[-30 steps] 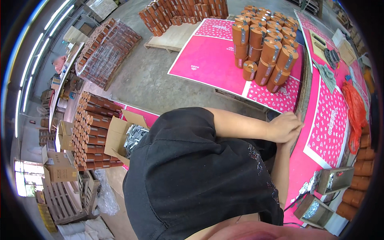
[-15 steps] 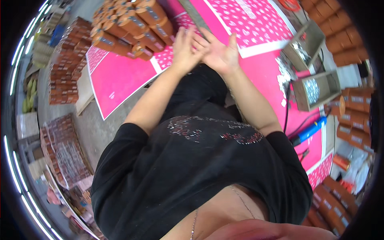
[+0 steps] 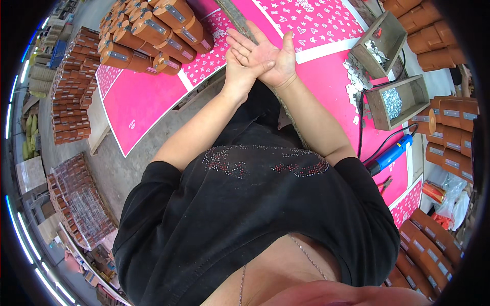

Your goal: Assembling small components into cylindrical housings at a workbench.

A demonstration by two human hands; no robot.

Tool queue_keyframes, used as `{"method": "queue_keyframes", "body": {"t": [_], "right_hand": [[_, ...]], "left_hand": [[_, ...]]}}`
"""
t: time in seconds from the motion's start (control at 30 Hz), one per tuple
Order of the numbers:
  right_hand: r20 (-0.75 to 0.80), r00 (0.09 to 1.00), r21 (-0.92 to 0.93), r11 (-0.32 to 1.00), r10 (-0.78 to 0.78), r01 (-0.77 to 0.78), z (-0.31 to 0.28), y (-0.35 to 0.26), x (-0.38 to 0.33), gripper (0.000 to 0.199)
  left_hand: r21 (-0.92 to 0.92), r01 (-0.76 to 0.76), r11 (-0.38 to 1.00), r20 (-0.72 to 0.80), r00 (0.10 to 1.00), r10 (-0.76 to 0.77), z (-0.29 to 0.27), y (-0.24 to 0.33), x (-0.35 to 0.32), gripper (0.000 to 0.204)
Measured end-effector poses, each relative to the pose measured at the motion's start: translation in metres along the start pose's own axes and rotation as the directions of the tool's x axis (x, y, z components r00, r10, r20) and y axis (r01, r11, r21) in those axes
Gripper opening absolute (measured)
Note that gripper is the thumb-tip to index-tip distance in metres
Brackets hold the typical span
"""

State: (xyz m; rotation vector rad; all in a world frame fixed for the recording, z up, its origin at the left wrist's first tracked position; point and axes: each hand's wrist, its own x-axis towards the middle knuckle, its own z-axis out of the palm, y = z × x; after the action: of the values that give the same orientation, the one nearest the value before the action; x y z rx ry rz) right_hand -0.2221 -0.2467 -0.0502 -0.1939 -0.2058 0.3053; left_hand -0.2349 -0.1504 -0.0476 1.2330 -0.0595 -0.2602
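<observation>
Head view: both hands are raised in front of the chest over the pink sheet [image 3: 326,86] on the table. The left hand [image 3: 240,69] wraps the heel of the right hand [image 3: 270,56], whose palm is flat, fingers spread, holding nothing. The brown cylindrical boxes [image 3: 153,35] lie nearest, to the left of the hands, long axes slanting up-left; the left hand is closer.
</observation>
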Motion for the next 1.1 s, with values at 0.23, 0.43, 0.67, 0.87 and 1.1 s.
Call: {"method": "queue_keyframes", "body": {"t": [0.23, 0.43, 0.67, 0.87, 1.1], "right_hand": [[0.016, 1.000, -0.027, 1.000, -0.008, 0.009, 0.004, 0.001, -0.001, 0.095], [0.005, 1.000, -0.041, 0.999, -0.023, 0.023, 0.006, 0.000, 0.000, 0.092], [-0.069, 0.996, -0.011, 0.998, -0.060, 0.059, 0.006, 0.004, 0.003, 0.092], [-0.106, 0.994, -0.009, 1.000, -0.019, 0.018, 0.011, 0.003, 0.000, 0.089], [-0.404, 0.910, -0.227, 0.955, 0.087, -0.192, -0.003, 0.013, 0.001, 0.074]], "left_hand": [[0.111, -0.183, 0.977, -0.015, 0.982, 0.186, -0.010, -0.018, 0.013, 0.048], [0.091, -0.224, 0.970, -0.049, 0.972, 0.229, 0.000, -0.016, 0.013, 0.038], [0.123, -0.149, 0.981, -0.196, 0.966, 0.171, -0.006, -0.020, 0.024, 0.022], [0.194, 0.127, 0.973, -0.158, 0.983, -0.096, -0.029, -0.020, 0.034, 0.027], [0.218, -0.061, 0.974, -0.174, 0.980, 0.100, -0.046, -0.022, 0.022, 0.030]]}}
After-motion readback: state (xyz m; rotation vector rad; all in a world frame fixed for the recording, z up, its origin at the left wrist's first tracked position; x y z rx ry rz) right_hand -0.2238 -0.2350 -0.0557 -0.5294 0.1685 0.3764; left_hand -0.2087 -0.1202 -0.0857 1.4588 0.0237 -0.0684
